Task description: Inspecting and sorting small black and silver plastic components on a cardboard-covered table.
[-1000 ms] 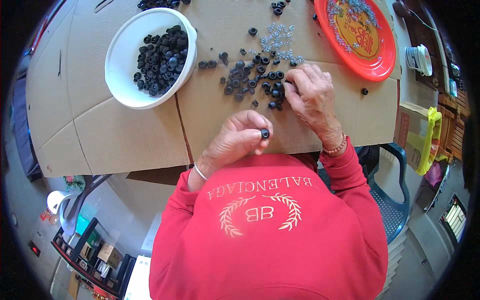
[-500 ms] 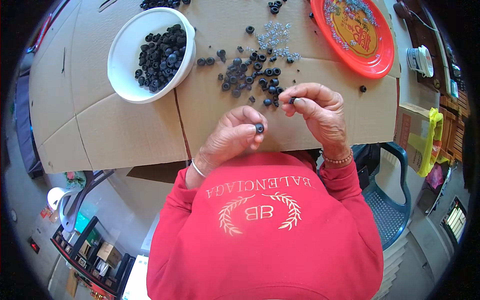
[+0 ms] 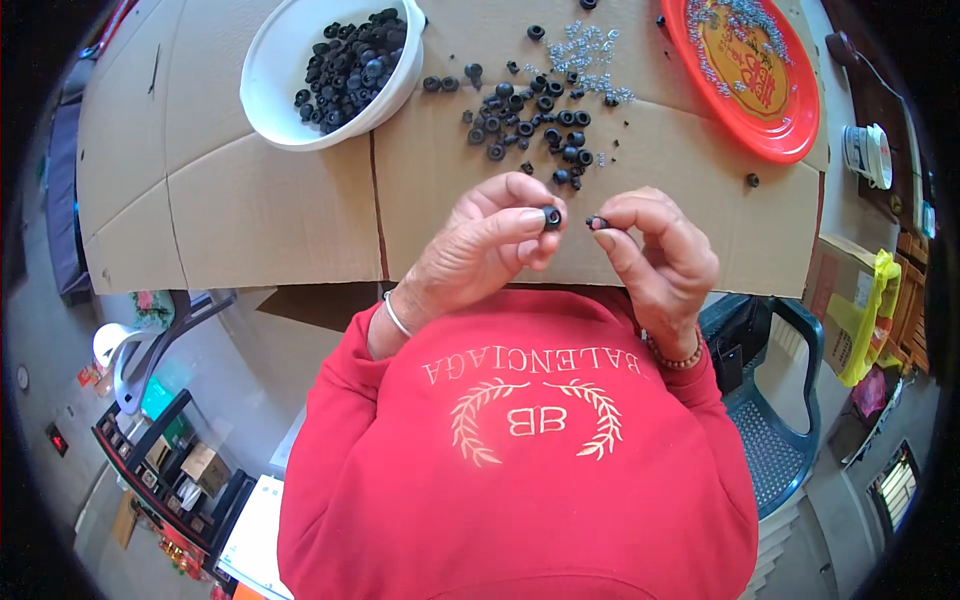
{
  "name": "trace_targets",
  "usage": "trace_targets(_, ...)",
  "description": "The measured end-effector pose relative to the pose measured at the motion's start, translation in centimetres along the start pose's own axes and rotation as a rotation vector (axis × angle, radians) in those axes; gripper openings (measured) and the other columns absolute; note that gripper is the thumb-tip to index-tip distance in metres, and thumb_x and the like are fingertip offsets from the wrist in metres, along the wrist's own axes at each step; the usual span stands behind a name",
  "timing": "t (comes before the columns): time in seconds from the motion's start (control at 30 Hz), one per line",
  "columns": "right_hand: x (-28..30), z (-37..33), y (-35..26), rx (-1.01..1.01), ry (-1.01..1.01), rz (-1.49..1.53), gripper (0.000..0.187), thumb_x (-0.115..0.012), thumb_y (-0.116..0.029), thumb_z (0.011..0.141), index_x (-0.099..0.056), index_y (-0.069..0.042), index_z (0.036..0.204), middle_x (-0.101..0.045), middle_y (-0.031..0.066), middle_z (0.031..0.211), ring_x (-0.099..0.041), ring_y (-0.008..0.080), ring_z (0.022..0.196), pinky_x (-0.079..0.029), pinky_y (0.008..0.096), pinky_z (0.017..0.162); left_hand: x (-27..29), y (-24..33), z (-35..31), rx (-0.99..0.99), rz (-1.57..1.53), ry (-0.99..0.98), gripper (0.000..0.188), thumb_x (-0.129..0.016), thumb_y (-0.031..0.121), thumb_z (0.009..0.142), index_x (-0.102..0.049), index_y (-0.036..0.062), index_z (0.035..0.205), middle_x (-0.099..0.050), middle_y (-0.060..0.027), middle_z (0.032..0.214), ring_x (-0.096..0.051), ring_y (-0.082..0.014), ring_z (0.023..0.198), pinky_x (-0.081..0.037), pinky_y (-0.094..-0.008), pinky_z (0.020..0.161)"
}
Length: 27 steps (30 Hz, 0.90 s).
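Note:
Between the thumb and fingers of my left hand (image 3: 490,228) is a small round black cap (image 3: 551,218), its hollow side showing. A smaller black plug-like piece (image 3: 597,223) is pinched in the fingertips of my right hand (image 3: 660,245). The two pieces are close together but apart, just above the near edge of the cardboard. Beyond my hands lies a loose scatter of black caps (image 3: 525,128) and little black pieces. Small shiny metal parts (image 3: 590,55) are spread behind them.
A white bowl (image 3: 408,75) with many black caps stands at the far left. At the far right is a red plate (image 3: 800,140) holding more metal parts. Cardboard (image 3: 280,215) covers the table. A dark chair (image 3: 770,440) stands beside my right arm, near a cardboard box (image 3: 838,285).
My right hand has come down and nearer to me, away from the scattered pieces. My left hand has turned slightly, bringing its cap toward the right hand's piece. The whole view has shifted a little.

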State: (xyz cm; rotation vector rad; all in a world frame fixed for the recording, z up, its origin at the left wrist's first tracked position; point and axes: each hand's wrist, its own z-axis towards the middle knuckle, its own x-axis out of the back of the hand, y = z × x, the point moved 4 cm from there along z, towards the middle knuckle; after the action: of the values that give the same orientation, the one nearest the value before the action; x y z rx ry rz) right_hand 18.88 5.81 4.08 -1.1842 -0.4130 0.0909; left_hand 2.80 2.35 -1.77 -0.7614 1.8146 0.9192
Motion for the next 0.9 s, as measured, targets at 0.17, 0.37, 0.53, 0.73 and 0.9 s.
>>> trace_targets(0.17,-0.3,0.2,-1.4,0.155,0.021,-0.110,0.021,-0.070,0.008,0.071,-0.061,0.003,0.089,-0.061,0.0122,0.077,-0.058,0.0200,0.069,-0.046,0.0278,0.060,-0.7,-0.5,-0.1,0.020,-0.013,-0.009,0.015,-0.060,0.004,0.087,-0.056,0.0044,0.102,-0.062,-0.0094,0.099,-0.063,-0.0151,0.081,-0.054,-0.0239,0.064)
trace_targets(0.37,-0.6,0.5,-1.8,0.220,0.034,-0.149,0.026,-0.073,0.009,0.065,-0.063,0.001,0.088,-0.061,0.0112,0.075,-0.058,0.0207,0.065,-0.046,0.0285,0.056,-1.1,-0.5,-0.2,0.025,-0.015,0.004,0.015,-0.061,0.005,0.087,-0.056,0.0038,0.101,-0.062,-0.0097,0.096,-0.063,-0.0152,0.080,-0.055,-0.0245,0.063)
trace_targets(0.53,-0.7,0.4,-1.7,0.225,0.042,-0.150,0.030,-0.074,0.010,0.061,-0.064,0.000,0.087,-0.061,0.0100,0.075,-0.058,0.0210,0.064,-0.047,0.0288,0.055,-0.9,-0.5,-0.3,0.008,0.008,-0.001,0.014,-0.062,0.005,0.086,-0.057,0.0036,0.100,-0.062,-0.0093,0.095,-0.063,-0.0143,0.080,-0.055,-0.0242,0.062)
trace_targets(0.73,-0.9,0.3,-1.5,0.230,-0.001,-0.149,0.024,-0.071,0.010,0.067,-0.061,0.003,0.088,-0.061,0.0121,0.074,-0.060,0.0224,0.064,-0.046,0.0297,0.055,-0.7,-0.6,-0.4,0.012,0.037,0.028,0.014,-0.062,0.005,0.086,-0.057,0.0029,0.100,-0.063,-0.0082,0.092,-0.063,-0.0135,0.078,-0.055,-0.0243,0.062)
trace_targets(0.9,-1.0,0.3,-1.4,0.250,-0.020,-0.146,0.025,-0.072,0.011,0.067,-0.061,0.002,0.087,-0.061,0.0115,0.072,-0.060,0.0219,0.064,-0.046,0.0295,0.055,-0.7,-0.5,-0.5,-0.005,0.077,0.049,0.015,-0.062,0.006,0.086,-0.058,0.0018,0.100,-0.064,-0.0075,0.089,-0.064,-0.0130,0.076,-0.055,-0.0241,0.062)
